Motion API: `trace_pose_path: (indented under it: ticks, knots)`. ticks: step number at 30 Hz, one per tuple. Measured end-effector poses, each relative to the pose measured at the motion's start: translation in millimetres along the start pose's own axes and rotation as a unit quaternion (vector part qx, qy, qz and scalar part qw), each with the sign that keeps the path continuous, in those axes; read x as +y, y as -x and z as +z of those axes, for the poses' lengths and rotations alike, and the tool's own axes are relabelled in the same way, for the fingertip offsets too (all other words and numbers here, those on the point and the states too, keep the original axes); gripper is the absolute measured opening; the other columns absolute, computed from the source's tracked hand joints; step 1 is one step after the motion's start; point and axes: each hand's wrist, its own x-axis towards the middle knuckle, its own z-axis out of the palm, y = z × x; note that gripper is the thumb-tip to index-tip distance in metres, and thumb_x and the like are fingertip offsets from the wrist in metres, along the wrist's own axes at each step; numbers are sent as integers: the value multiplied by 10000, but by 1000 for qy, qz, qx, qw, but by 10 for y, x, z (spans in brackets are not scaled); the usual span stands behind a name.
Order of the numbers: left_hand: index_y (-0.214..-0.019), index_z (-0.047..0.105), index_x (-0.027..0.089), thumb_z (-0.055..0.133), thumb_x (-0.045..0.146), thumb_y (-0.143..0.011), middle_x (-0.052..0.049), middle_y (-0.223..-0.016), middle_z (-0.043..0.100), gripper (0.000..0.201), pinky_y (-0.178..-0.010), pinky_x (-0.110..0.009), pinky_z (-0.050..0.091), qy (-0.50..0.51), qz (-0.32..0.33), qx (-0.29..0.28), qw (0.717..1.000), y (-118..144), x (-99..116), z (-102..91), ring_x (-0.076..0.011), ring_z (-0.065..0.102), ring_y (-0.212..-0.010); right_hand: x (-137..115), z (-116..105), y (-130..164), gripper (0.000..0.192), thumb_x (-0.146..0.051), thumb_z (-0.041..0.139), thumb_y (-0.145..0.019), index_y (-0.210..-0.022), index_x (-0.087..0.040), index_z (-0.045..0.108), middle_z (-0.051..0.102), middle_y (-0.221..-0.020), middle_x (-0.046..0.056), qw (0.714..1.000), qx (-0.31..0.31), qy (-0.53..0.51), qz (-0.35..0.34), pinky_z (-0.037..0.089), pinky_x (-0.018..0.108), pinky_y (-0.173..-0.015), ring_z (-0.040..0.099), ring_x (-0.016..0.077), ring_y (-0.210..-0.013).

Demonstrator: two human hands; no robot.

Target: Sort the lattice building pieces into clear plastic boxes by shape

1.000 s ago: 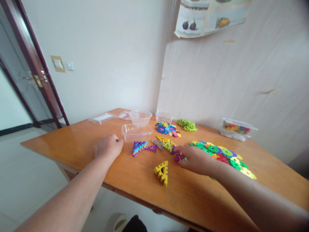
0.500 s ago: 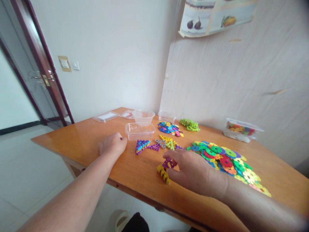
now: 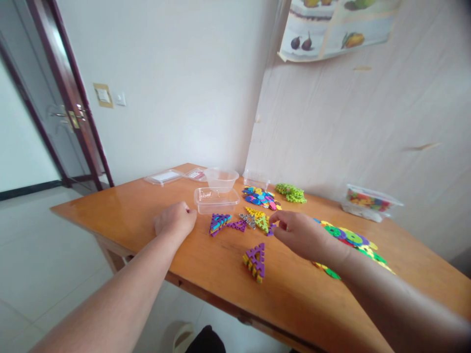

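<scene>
My left hand (image 3: 175, 219) rests closed in a fist on the wooden table, with nothing showing in it. My right hand (image 3: 300, 234) pinches at a small purple triangle piece (image 3: 271, 230), its fingertips at the piece's edge; the hand partly hides it. Left of these fingers lie a lime triangle (image 3: 262, 224), a grey triangle (image 3: 248, 220), yellow triangles (image 3: 254, 212) and a purple notched triangle (image 3: 238, 225). A purple, blue and yellow stack of triangles (image 3: 220, 223) sits nearer my left hand. Close to the front edge stands a purple-and-yellow triangle stack (image 3: 255, 262).
A clear rectangular tub (image 3: 216, 206) and a round clear bowl (image 3: 221, 180) stand behind the triangles. Colourful discs (image 3: 259, 197) and green pieces (image 3: 290, 192) lie farther back. Under my right forearm spreads a pile of flower discs (image 3: 355, 239). A filled box (image 3: 371, 201) stands at right.
My right hand has let go of the purple-and-yellow triangle stack and moved up and away to the small purple triangle piece. My left hand stays on the table. The view has shifted slightly.
</scene>
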Motion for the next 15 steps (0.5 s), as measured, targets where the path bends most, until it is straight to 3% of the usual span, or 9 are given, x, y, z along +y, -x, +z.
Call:
trace_pose_path:
  ticks: [6, 11, 15]
  knots:
    - [-936, 688, 290, 463, 475, -831, -106, -1063, 723, 309, -781, -461, 454, -6, -1, 4, 1000, -23, -18, 23, -351, 655, -982, 406, 126, -211, 356, -233, 526, -799, -1122, -193, 670, 702, -1008, 74, 999, -14, 47, 18, 405, 279, -714, 632, 204, -886]
    - [-906, 677, 286, 441, 465, -841, -97, -1041, 728, 303, -766, -441, 454, -20, 1, 4, 1000, -25, -22, 22, -332, 658, -970, 307, 251, -261, 310, -336, 527, -846, -1088, -211, 675, 684, -1058, 81, 998, -20, 53, -30, 434, 313, -779, 632, 226, -934]
    - [-896, 673, 291, 426, 482, -844, -97, -1033, 728, 317, -747, -446, 460, -24, 7, 6, 1000, -37, -38, 35, -341, 659, -962, 247, 329, -413, 447, -300, 591, -797, -1238, -230, 623, 616, -1266, 95, 994, -6, 46, -104, 412, 362, -952, 569, 260, -1139]
